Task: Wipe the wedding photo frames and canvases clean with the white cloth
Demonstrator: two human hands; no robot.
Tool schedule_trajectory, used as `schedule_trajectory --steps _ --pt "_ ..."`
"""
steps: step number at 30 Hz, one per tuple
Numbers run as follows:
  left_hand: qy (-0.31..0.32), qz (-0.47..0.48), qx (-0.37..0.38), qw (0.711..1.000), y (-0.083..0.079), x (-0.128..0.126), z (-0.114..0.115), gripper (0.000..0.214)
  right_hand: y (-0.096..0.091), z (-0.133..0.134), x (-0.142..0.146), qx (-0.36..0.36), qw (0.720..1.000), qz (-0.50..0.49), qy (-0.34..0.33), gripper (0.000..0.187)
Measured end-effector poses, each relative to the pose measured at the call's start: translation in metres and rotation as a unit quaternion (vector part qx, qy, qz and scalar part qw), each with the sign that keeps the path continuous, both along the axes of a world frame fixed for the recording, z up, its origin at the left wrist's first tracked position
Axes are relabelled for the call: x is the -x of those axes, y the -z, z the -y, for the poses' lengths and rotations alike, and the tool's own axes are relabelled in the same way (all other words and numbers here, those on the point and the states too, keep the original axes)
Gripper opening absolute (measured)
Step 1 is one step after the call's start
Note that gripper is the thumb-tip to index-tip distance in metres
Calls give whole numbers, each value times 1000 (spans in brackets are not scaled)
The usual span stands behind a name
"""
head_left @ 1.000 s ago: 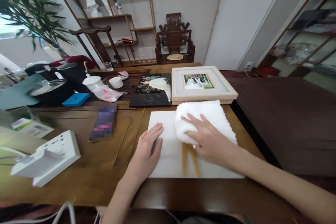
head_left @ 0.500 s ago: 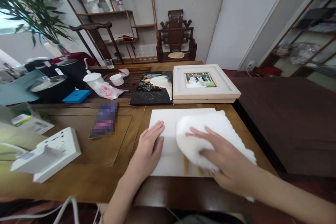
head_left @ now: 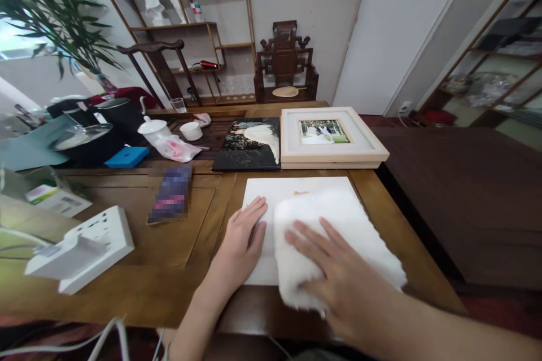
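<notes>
My right hand [head_left: 339, 271] grips a fluffy white cloth [head_left: 347, 214], its fingers spread over the top and the thumb pressing into a fold. Beneath the cloth lies a flat white board [head_left: 275, 186]. The cloth covers most of the board's right side and hangs past its near edge. A small yellowish mark [head_left: 301, 193] shows on the board just beyond the cloth. On the board's left edge rests my left hand [head_left: 243, 237], open and flat, with nothing in it.
Behind the board lie a light wooden picture frame [head_left: 334, 164] and a dark photo panel [head_left: 248, 158]. A white power strip [head_left: 97, 242], a blurred purple packet [head_left: 171, 194], a blue box [head_left: 127, 157] and a white teapot [head_left: 152, 128] stand left. The wooden table's [head_left: 423, 265] edge runs along the right.
My right hand has drawn the cloth toward me and slightly left. The yellowish mark near the board's far edge now shows; the streaks near its front edge are covered. My left hand stays put.
</notes>
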State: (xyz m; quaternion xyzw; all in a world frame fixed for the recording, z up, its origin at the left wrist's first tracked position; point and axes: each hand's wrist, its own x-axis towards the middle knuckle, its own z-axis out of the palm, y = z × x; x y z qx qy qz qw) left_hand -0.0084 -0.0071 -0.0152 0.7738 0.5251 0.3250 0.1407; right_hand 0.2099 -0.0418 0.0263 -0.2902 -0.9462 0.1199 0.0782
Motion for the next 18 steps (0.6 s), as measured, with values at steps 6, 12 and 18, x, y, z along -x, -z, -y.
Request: schedule_trajectory --steps 6,12,18 --pt "5 2 -1 1000 0 0 1 37 -12 11 -15 57 996 -21 -68 28" --pt "2 -10 15 1000 -1 1 -1 38 -7 -51 -11 24 994 -72 80 49" --pt "-15 6 2 1000 -5 -1 0 40 0 -66 24 -41 989 -20 143 44"
